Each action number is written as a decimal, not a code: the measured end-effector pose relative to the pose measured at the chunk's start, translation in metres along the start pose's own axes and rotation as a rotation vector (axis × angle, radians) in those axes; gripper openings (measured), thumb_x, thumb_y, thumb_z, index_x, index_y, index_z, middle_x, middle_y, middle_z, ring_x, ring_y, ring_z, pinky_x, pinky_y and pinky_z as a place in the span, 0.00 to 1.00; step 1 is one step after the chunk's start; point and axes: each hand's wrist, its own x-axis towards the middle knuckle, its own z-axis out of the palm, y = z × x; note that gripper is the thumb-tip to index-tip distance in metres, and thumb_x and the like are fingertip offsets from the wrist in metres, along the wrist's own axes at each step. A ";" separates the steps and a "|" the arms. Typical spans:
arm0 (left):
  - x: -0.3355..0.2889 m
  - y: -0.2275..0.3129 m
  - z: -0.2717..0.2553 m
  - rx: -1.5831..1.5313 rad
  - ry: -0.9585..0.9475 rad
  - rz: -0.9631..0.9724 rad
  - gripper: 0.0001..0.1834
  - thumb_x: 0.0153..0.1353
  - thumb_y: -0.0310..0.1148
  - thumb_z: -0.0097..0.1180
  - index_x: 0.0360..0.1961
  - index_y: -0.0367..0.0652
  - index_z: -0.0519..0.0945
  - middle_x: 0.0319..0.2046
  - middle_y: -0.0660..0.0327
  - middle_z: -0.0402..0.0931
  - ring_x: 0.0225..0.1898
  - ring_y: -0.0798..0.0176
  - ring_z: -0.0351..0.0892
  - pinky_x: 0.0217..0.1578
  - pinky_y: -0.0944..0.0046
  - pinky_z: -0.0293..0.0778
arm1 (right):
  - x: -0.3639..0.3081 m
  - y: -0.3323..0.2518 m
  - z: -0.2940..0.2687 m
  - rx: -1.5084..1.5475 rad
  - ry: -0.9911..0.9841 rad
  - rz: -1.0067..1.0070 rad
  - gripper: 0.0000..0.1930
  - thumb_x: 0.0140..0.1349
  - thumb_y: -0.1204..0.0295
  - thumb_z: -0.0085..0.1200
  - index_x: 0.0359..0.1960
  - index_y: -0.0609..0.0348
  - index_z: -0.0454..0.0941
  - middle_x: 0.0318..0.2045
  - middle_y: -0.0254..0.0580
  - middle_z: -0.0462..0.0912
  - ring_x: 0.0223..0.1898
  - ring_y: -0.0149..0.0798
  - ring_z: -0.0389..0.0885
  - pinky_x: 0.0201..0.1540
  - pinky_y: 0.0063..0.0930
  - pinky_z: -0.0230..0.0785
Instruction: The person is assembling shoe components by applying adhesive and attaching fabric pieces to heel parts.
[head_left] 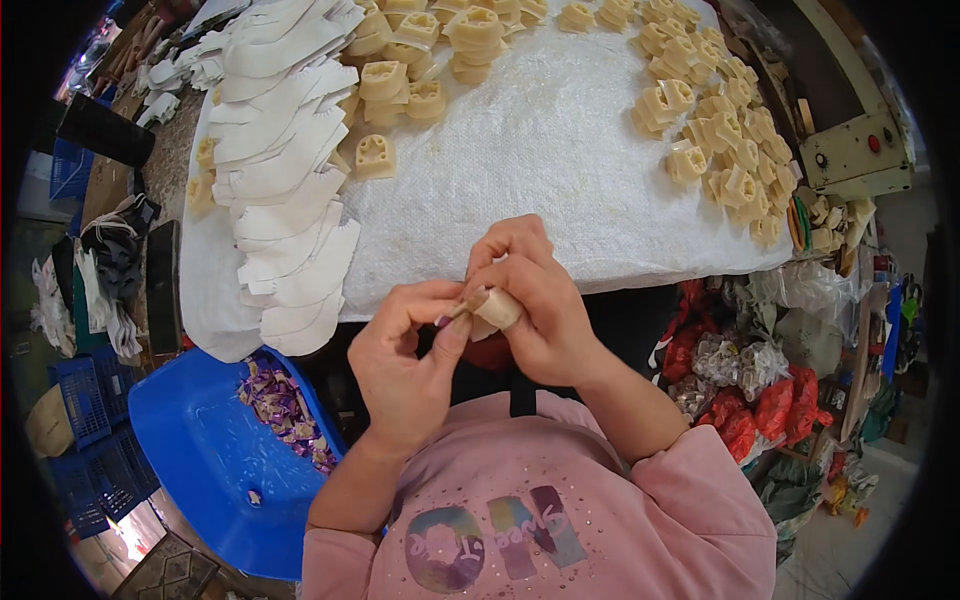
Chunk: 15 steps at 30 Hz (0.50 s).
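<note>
Both hands meet just in front of the table's near edge. In my right hand (pixel 545 315) is a small beige piece (pixel 498 309), its surface smooth and curved, gripped between thumb and fingers. Thumb and forefinger of my left hand (pixel 405 350) are pinched at the edge of that piece on a small bit with a purple tip (pixel 444 321); its kind is too small to tell. Nearest on the table lies a long overlapping row of white cut sheet pieces (pixel 290 215). Behind it stand beige moulded blocks with hollows (pixel 376 158), some stacked.
White woven sheeting (pixel 480 190) covers the table. More beige blocks (pixel 740 150) are heaped along its right side. A blue tub (pixel 205 450) at lower left holds purple-and-beige bits (pixel 285 410). Red and clear plastic bags (pixel 770 405) lie to the right. A control box (pixel 860 155) stands far right.
</note>
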 end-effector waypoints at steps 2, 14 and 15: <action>0.002 0.001 -0.001 0.142 -0.029 0.104 0.06 0.56 0.26 0.61 0.33 0.36 0.77 0.41 0.53 0.75 0.47 0.60 0.72 0.48 0.61 0.68 | -0.002 -0.003 0.000 -0.032 0.035 -0.021 0.04 0.54 0.75 0.54 0.31 0.55 0.74 0.37 0.37 0.71 0.41 0.40 0.65 0.47 0.29 0.58; 0.006 -0.007 -0.016 0.560 -0.121 0.652 0.04 0.48 0.24 0.65 0.27 0.43 0.82 0.42 0.57 0.71 0.47 0.53 0.68 0.43 0.60 0.66 | 0.000 0.007 -0.015 0.770 -0.223 0.490 0.26 0.51 0.71 0.64 0.53 0.59 0.71 0.39 0.40 0.81 0.40 0.33 0.78 0.46 0.26 0.69; 0.004 -0.010 -0.017 0.534 -0.159 0.688 0.03 0.52 0.29 0.64 0.29 0.42 0.83 0.42 0.58 0.71 0.47 0.53 0.68 0.42 0.60 0.66 | 0.000 0.005 -0.019 0.639 -0.213 0.390 0.27 0.50 0.73 0.65 0.53 0.61 0.71 0.40 0.41 0.81 0.42 0.34 0.77 0.48 0.28 0.68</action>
